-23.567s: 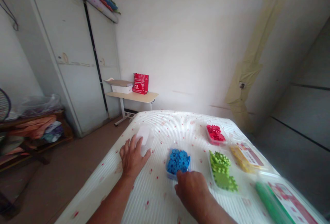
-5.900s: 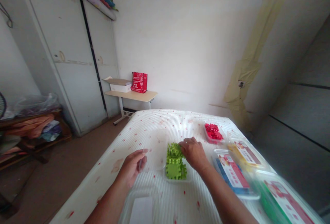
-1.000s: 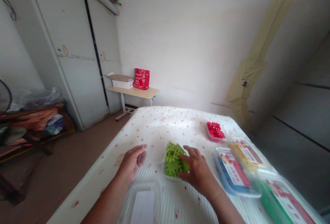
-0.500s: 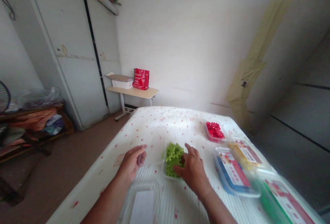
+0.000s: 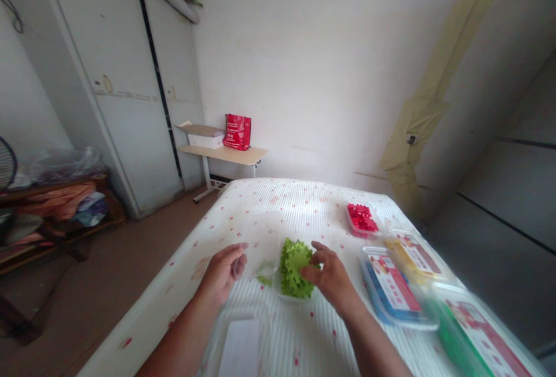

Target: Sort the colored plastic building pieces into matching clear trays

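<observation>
Bright green toothed gear pieces (image 5: pixel 287 278) fill a clear plastic tub (image 5: pixel 290 297) in the middle of the bed. My right hand (image 5: pixel 328 273) is at the tub's right side, thumb and fingers pinching a flat green gear (image 5: pixel 299 258) over the pile. To the left, the fingers of my left hand (image 5: pixel 226 270) are curled around the edge of a clear plastic lid (image 5: pixel 263 241), which is hard to make out against the sheet. A small green patch shows low on this lid; I cannot tell if it is a piece or a reflection.
An open tub of red pieces (image 5: pixel 362 219) stands farther back. Lidded boxes with blue (image 5: pixel 391 293), yellow (image 5: pixel 417 258) and green contents (image 5: pixel 473 330) line the right side. A clear container with a white label (image 5: pixel 241 348) lies in front. A small table (image 5: pixel 234 155) stands beyond.
My right hand has shifted slightly right, out of the pile, with a gear now face up at its thumb. A green patch has appeared at the lid. My left hand stays put.
</observation>
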{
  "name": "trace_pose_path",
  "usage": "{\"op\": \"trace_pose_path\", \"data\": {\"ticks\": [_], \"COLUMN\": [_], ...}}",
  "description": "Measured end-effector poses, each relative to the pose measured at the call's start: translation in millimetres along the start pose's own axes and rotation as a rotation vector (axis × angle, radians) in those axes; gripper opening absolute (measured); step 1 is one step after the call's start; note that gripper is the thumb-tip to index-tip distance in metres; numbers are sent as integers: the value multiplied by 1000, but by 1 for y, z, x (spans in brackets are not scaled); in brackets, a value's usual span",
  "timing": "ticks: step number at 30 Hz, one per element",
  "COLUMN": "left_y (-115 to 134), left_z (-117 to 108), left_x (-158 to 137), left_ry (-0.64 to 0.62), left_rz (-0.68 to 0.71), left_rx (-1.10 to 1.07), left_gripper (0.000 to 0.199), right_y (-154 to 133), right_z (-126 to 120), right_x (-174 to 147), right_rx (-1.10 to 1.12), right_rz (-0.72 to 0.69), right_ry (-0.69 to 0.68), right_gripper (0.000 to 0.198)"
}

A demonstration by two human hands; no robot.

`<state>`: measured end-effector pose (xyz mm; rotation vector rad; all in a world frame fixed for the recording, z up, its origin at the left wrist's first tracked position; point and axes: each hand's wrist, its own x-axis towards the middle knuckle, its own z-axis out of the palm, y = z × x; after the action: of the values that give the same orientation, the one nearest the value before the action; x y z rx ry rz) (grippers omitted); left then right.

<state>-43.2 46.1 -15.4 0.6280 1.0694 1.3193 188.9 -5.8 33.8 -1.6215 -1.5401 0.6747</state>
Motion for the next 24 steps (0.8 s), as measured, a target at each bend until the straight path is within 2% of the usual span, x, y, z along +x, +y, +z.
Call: {"op": "trace_pose_path", "data": {"ticks": [3, 13, 15, 18, 20, 22, 24], "left_y": [1, 0, -1, 0, 0, 1, 1], "left_z": [-1, -3, -4, -4, -3, -2, -2], "left_x": [0, 4, 4, 4, 3, 2, 2], "left_ry": [21, 30, 21, 25, 38, 46, 44], "left_rz": [11, 14, 7, 6, 10, 14, 20], "left_rx": [15, -31, -33, -18, -3, -5, -10], "left_gripper": [29, 27, 27, 27, 26, 25, 25], "right_y": [-1, 1, 2, 1, -2, -6, -9], "right_z": [-2, -6, -6, -10, -12, -12, -8], "right_x": [0, 6, 8, 7, 5, 2, -1], "right_rx": [6, 221, 365, 635, 726, 746, 730], "right_rz": [-6, 35, 80, 173, 187, 173, 157], "right_ry": [-1, -54, -64, -104, -118, -127, -156], "right_gripper": [14, 25, 30, 48, 58, 57, 47]}}
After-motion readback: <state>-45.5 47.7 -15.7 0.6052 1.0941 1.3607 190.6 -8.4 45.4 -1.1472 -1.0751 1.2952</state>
